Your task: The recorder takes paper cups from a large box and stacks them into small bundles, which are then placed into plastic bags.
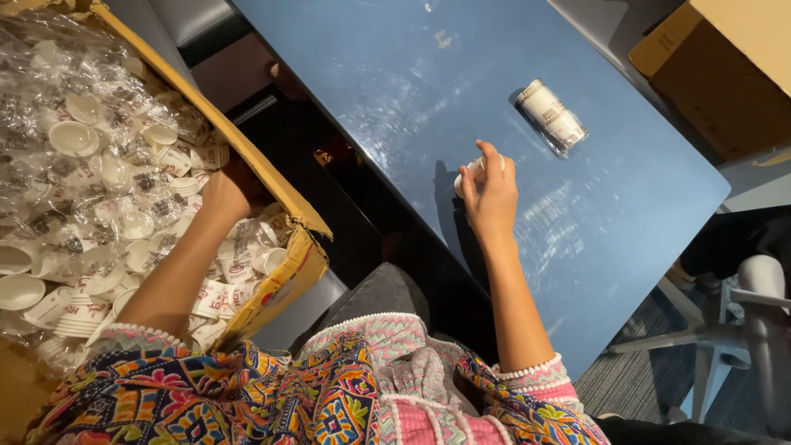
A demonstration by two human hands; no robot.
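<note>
White cups pinched in right hand.

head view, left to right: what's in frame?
Cardboard box of wrapped paper cups → left hand reaching into the box → right hand holding a small stack of cups over the blue table → wrapped sleeve of cups lying on the table → second cardboard box at the right edge.

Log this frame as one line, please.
left hand: in cup carton | right hand: holding cup stack | wrapped stack: on blue table
</note>
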